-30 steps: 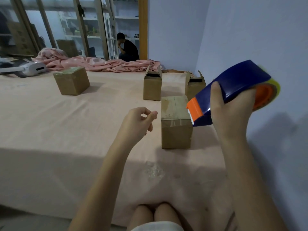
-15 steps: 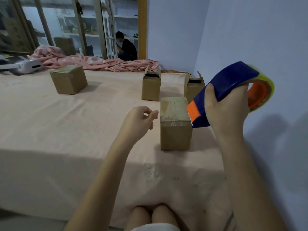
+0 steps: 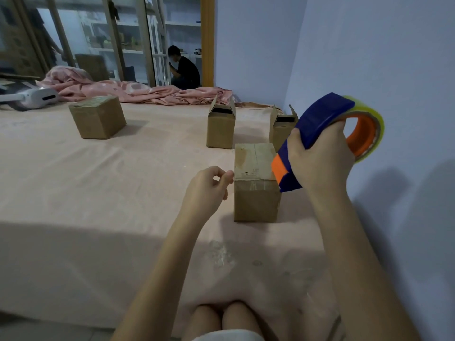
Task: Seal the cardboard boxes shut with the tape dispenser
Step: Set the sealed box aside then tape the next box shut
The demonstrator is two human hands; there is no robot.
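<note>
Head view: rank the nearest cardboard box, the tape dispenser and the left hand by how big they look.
1. tape dispenser, though closeness to the camera inflates it
2. nearest cardboard box
3. left hand

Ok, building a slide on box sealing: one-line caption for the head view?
Right hand holds the tape dispenser beside the nearest cardboard box; left hand hovers, holding nothing visible.

Bare from left hand (image 3: 205, 190) and right hand (image 3: 320, 161) down both forearms, no sleeves, rings, watch or bands showing, with two bare knees (image 3: 221, 318) below and a pale grey hem (image 3: 226, 335) beneath those.
</note>
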